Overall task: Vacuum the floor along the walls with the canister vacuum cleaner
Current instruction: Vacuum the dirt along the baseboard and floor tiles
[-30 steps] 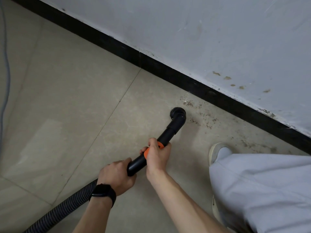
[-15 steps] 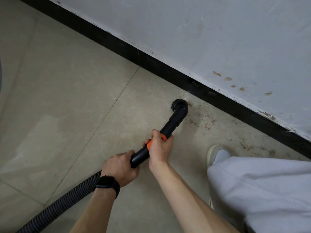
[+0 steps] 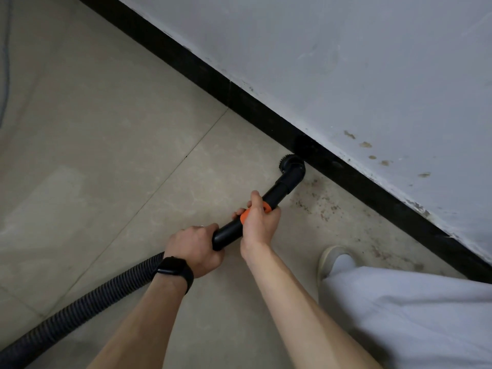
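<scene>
— Nozzle (image 3: 291, 166) first: where does it sit?
— It is a round black brush head, down on the tiled floor (image 3: 106, 155) and pushed right up to the black baseboard (image 3: 213, 75). Its far edge touches the baseboard's foot.
— And the wand behind it?
— The black wand (image 3: 277, 194) bends at an elbow above the nozzle and slants away from the baseboard toward the person. An orange collar (image 3: 266, 208) sits partway along it.
— Hands?
— The right hand (image 3: 259, 225) is wrapped round the wand at the orange collar, fingers curled over it. The left hand (image 3: 194, 249) grips the wand's rear end, farther from the baseboard, closed tight round it. A black watch (image 3: 174, 270) is on that wrist.
— Hose?
— A ribbed dark hose (image 3: 80, 307) comes out from under the left hand and trails away from the baseboard until it leaves the view.
— Any dirt?
— Brown specks (image 3: 319, 206) lie on the tile just beside the baseboard, scattered along its foot from the nozzle toward the person's foot.
— What else?
— A pale shoe (image 3: 332, 259) under a light trouser leg (image 3: 412, 315) stands near the baseboard, not touching it. A grey-white wall (image 3: 346, 62) rises above the baseboard, with a few brown marks (image 3: 364, 145) low down. A grout line (image 3: 159, 190) runs out across the floor from the baseboard. A thin grey cable (image 3: 5, 62) lies well apart from the baseboard.
</scene>
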The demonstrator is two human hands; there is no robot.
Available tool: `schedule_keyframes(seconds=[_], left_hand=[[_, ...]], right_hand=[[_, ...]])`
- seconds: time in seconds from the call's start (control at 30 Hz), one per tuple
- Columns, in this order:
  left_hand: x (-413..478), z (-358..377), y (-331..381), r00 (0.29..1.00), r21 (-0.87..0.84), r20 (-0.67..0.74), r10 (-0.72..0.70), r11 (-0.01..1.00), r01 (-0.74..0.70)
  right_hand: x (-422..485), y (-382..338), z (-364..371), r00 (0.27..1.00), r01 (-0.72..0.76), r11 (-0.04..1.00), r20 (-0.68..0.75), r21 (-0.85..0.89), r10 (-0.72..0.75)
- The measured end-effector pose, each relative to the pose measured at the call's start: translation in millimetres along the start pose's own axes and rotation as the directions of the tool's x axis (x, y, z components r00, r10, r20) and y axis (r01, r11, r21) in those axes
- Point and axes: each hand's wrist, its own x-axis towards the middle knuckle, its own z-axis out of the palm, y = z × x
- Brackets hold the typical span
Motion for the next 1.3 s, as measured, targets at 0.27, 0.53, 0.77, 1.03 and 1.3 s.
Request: schedule_keyframes(seconds=[0.27, 0.53, 0.77, 1.03, 1.3], left_hand=[[17, -9, -11, 0.997, -0.090, -0.028, -0.077, 0.993, 0.074], [28, -31, -42, 0.956, -0.447, 0.131, -0.261, 0.845, 0.292], [-1, -21, -44, 0.973, -0.376, 0.102, -0.209, 0.897, 0.232], [-62, 16, -58, 0.994, -0.042, 0.093, -0.063, 0.997, 0.067], [-89, 33, -51, 0.989, 0.043, 0.140, 0.039, 0.998, -0.045]], right_hand=[[7, -7, 29, 1.000, 0.002, 0.998, 0.019, -0.055, -0.001], [-7, -15, 80, 0.989, -0.016, 0.982, 0.142, -0.189, 0.044], [-23, 6, 59, 0.997, -0.047, 0.979, 0.058, -0.197, 0.060], [-66, 53, -8, 0.996, -0.088, 0.995, -0.011, -0.043, 0.088], [-86, 68, -48, 0.987, -0.113, 0.993, -0.110, 0.017, 0.114]])
